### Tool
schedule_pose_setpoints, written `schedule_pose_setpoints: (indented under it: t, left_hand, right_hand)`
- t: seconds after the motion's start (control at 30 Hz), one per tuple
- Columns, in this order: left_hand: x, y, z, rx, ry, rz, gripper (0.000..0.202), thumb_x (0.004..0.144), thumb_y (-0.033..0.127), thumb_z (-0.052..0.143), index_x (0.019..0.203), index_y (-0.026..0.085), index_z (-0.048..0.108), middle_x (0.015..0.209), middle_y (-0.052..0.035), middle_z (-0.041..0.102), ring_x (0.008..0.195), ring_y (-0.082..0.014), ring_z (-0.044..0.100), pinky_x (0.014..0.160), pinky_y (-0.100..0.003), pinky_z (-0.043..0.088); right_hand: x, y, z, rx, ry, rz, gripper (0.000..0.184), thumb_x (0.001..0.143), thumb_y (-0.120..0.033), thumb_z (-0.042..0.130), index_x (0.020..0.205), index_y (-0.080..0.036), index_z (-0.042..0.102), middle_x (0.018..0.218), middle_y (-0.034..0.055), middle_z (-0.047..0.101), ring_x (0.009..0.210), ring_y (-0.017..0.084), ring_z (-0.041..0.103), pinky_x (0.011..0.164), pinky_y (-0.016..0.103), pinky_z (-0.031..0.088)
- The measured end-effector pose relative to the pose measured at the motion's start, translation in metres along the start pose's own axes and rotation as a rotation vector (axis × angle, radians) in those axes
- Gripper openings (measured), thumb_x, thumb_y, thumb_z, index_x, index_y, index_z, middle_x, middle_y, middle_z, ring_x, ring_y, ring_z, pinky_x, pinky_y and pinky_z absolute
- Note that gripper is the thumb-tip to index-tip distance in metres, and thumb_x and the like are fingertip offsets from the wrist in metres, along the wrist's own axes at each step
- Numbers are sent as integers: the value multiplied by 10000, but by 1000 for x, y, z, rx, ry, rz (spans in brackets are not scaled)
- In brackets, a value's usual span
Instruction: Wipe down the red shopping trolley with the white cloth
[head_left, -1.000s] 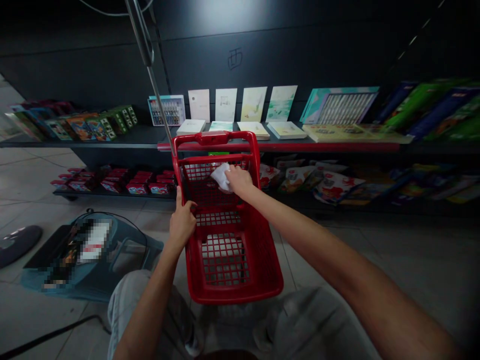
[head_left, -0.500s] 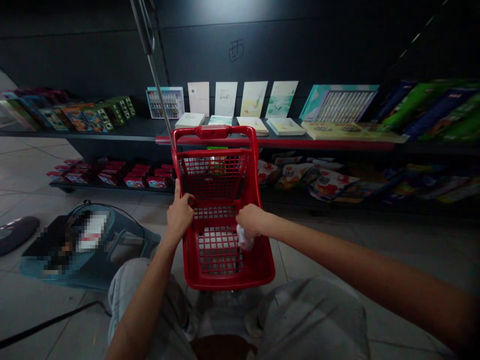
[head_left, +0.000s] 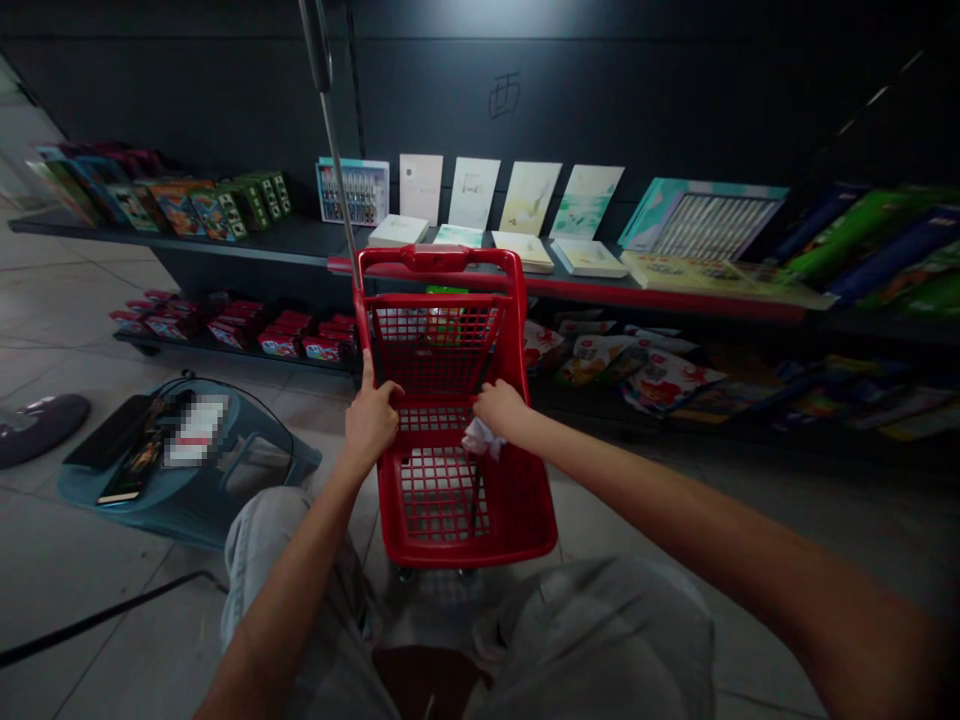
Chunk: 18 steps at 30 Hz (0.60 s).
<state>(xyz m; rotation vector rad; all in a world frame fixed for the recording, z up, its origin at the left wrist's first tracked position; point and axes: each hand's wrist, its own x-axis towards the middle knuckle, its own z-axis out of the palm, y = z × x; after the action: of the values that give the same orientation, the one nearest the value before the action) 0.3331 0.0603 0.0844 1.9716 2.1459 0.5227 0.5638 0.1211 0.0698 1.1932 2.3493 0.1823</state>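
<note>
A red plastic shopping cart [head_left: 469, 553] with grid panels stands between my knees, facing the shelves. My left hand [head_left: 371, 425] grips its left side rim, index finger stretched along the edge and thumb over the inside. Inside the basket, near its right wall, my right hand [head_left: 504, 408] is closed around a crumpled white cloth [head_left: 481, 438]. The cloth hangs below the fingers; whether it is fabric or tissue I cannot tell. A metal pole [head_left: 339, 165] rises at the cart's left rear corner.
Ahead, a dark shelf [head_left: 255, 243] bears books [head_left: 590, 203], pen sets and boxed goods. Snack bags [head_left: 664, 380] and red packs [head_left: 279, 337] fill the lower shelf. At my left stands a blue plastic stool [head_left: 176, 515] with a phone [head_left: 133, 472] and other items on it.
My right hand has moved the cloth slightly up and toward the back of the basket. My left hand keeps its hold on the rim. The view has shifted a little left.
</note>
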Motion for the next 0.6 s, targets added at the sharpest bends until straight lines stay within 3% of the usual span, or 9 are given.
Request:
schedule_pose_setpoints:
  t: [0.13, 0.23, 0.4, 0.6]
  left_hand:
    - [-6, -2, -3, 4, -11, -11, 336, 923, 109, 514, 1058, 309, 749, 1761, 144, -43, 1059, -257, 725, 902, -462, 604]
    - [-9, -3, -7, 9, -22, -30, 320, 928, 134, 521, 1058, 309, 754, 1759, 145, -52, 1043, -261, 730, 903, -472, 605]
    - [-7, -8, -9, 12, -18, -48, 305, 941, 175, 529, 1103, 315, 744, 1760, 136, -50, 1058, -275, 728, 914, -486, 602]
    - [-5, -14, -8, -34, -6, -51, 312, 945, 150, 501, 1082, 299, 739, 1756, 150, -72, 1066, -272, 729, 911, -479, 598]
  right_hand:
    - [21, 30, -11, -34, 132, 96, 286, 969, -167, 550, 1133, -149, 784, 1238, 190, 727, 1222, 320, 597, 973, 427, 449]
    - [30, 30, -17, -44, 171, 194, 317, 966, -183, 523, 1148, -155, 781, 1269, 204, 707, 1210, 337, 601, 948, 437, 458]
    - [21, 2, -16, -24, 54, 182, 325, 955, -162, 510, 1114, -134, 792, 1169, 221, 744, 1071, 311, 706, 854, 399, 508]
    - [-32, -55, -1, 1, -156, -99, 210, 859, -230, 701, 1026, -162, 808, 1047, 176, 788, 994, 278, 756, 798, 332, 554]
